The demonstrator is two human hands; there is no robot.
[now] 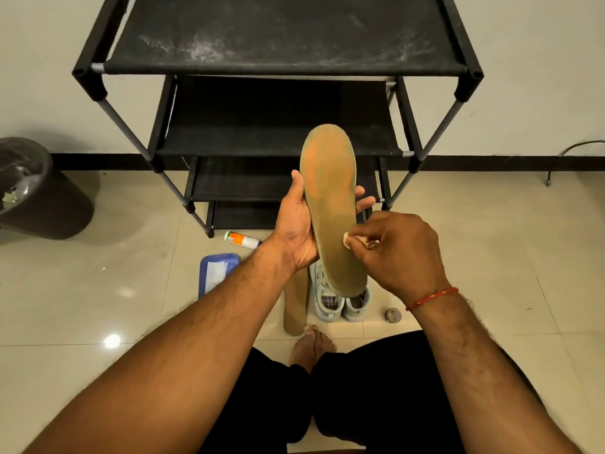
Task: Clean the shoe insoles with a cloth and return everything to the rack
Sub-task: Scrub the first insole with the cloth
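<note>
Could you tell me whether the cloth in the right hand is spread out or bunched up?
Bunched up. The cloth shows only as a small pale wad pinched in the right hand, pressed against the insole held by the left hand.

Home entryway: shoe rack (278, 60), tiled floor (491, 240), bin (39, 191).

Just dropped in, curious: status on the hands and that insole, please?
Left hand grip on insole, held upright. Right hand pressing cloth to its lower edge. Second insole on floor. Nothing in the way.

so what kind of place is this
Probably a home entryway or hallway: a black shoe rack against a plain wall, a tiled floor, and a bin beside it.
</note>
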